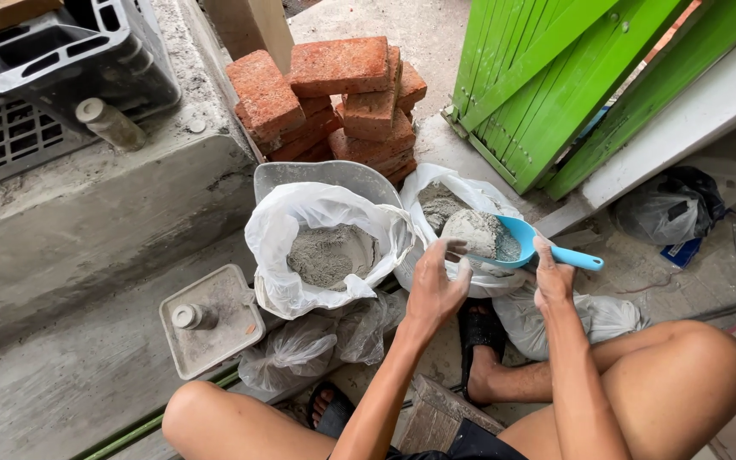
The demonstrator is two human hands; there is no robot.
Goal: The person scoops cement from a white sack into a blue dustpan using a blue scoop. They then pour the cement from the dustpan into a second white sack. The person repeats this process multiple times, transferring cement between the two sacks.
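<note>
A blue scoop (517,238) heaped with grey powder (473,230) is held by the right hand (553,277), whose fingers are closed around the handle. The right forearm rises steeply from the knee, with the wrist bent slightly toward the scoop. The scoop is poised just above the mouth of the right bag (462,200), a white plastic one holding more grey powder. The left hand (434,290) is raised beside the scoop, fingers curled loosely and narrowly, fingertips (455,249) touching the near edge of the heap; nothing is gripped by it. The left forearm is extended forward from between the knees. Just to the left, a second white bag (300,217) of grey powder is set in a grey basin (321,175). Red bricks (334,94) are stacked behind both bags, and a green door (555,77) is seen to the right. A square grey lid (210,319) lies on the concrete floor (61,375) at the left.
</note>
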